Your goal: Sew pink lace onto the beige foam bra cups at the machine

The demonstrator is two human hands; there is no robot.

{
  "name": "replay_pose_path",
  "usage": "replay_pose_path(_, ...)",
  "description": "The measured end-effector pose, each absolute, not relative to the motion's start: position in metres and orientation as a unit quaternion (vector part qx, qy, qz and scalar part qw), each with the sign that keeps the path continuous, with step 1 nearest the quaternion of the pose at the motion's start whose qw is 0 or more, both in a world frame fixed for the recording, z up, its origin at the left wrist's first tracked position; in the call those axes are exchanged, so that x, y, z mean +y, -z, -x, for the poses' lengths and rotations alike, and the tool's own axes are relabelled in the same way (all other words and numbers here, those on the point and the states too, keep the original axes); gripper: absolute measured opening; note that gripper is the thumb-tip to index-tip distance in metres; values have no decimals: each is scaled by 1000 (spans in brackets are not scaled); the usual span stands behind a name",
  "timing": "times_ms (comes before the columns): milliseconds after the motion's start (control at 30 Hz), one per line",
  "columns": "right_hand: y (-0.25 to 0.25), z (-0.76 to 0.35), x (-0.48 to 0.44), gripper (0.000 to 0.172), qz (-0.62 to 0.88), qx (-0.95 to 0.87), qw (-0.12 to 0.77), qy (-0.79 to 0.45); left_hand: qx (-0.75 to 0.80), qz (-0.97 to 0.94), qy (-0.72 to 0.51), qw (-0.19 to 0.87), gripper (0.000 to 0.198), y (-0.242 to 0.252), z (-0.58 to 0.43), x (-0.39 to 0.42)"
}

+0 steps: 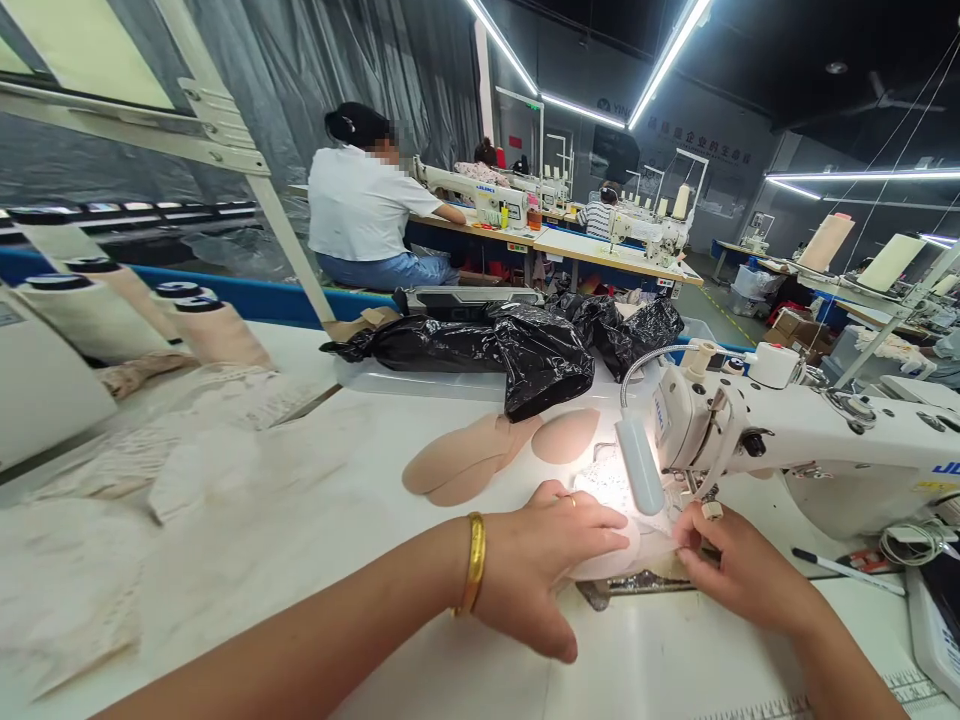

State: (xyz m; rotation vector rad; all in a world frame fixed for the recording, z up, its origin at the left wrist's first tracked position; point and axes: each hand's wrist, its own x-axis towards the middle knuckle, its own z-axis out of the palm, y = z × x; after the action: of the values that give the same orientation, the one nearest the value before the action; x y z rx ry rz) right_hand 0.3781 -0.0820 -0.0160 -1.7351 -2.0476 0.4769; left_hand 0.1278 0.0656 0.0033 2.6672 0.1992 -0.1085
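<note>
We open on the wide white table (315, 520), which fills the lower view, and at its right edge sits the white sewing machine (825, 440). Behind the work lie crumpled black plastic bags (525, 355), and far left we have a heap of pale lace fabric (195, 430) in front of a row of thread cones (112, 300). Nearer in, a few beige cup pads (480, 455) lie loose on the table, just beyond the hands. Now the hands: the left hand (547, 560) lies palm down, its fingers stretched flat and pressing on the pale cup piece (651, 548). The right hand (739, 570) has its fingers pinched narrow on that piece's right edge. The piece lies between the two hands on the machine bed, just in front of the needle area, lit by the small gooseneck lamp (637, 460). Smaller still, we spot a gold bangle (474, 562) on the left wrist, a pen (840, 568) right of the right hand, and a ring (571, 500).
</note>
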Motion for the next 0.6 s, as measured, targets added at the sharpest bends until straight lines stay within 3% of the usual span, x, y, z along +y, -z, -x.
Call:
replay_pose_path(67, 18, -385, -81, 25, 622, -739, 191, -176, 73, -975, 34, 207, 61, -3, -127, 66)
replay_pose_path(133, 19, -391, -80, 34, 607, -757, 170, -171, 73, -982, 20, 172, 42, -1, -129, 64)
replay_pose_path(233, 16, -398, -80, 35, 584, -777, 151, -182, 47, -991, -8, 129, 19, 3, -137, 59)
replay_pose_path(400, 18, -390, -76, 28, 549, -762, 255, -230, 24, -995, -28, 97, 29, 7, -150, 59)
replay_pose_path(500, 32, -379, -69, 28, 566, -766, 272, -141, 36, -995, -52, 82, 30, 10, -154, 66)
replay_pose_path(600, 43, -373, -65, 28, 606, -761, 230, -22, 41, -992, -84, 83, 31, 17, -156, 75)
